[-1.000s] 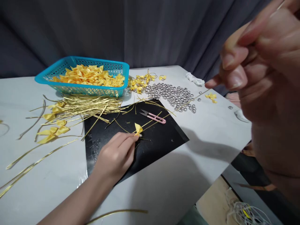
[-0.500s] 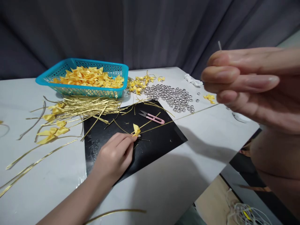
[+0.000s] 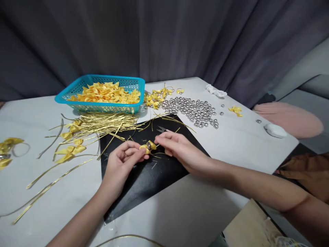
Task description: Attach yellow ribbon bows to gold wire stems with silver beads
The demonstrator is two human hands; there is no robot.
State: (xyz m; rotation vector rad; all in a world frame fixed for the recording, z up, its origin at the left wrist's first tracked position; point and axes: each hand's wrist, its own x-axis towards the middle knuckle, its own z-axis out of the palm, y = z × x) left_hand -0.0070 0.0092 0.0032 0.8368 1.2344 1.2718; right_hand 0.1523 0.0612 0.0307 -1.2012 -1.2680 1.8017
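Observation:
My left hand (image 3: pixel 124 159) pinches a yellow ribbon bow (image 3: pixel 144 148) between thumb and fingers, above a black mat (image 3: pixel 144 185). A shiny silver bead (image 3: pixel 148 145) sits at the middle of the bow. Close by on its right is my right hand (image 3: pixel 178 147), with thumb and fingertips pressed together; what they grip is hidden. Thin gold cord ends (image 3: pixel 160 157) stick out to the right below the bow. Under my right hand, thread snips (image 3: pixel 161 129) show only their dark blades.
A blue basket (image 3: pixel 100 107) of yellow bows stands at the back left. Before it lies a bundle of gold cords (image 3: pixel 108 122), with loose bows (image 3: pixel 68 153) to its left. Silver beads (image 3: pixel 192 109) are spread at the back right, and a white object (image 3: pixel 275 130) rests near the right edge.
My right hand has come down and left from high at the right to beside the bow. The bow has turned, and its bead now faces up. The view has shifted slightly.

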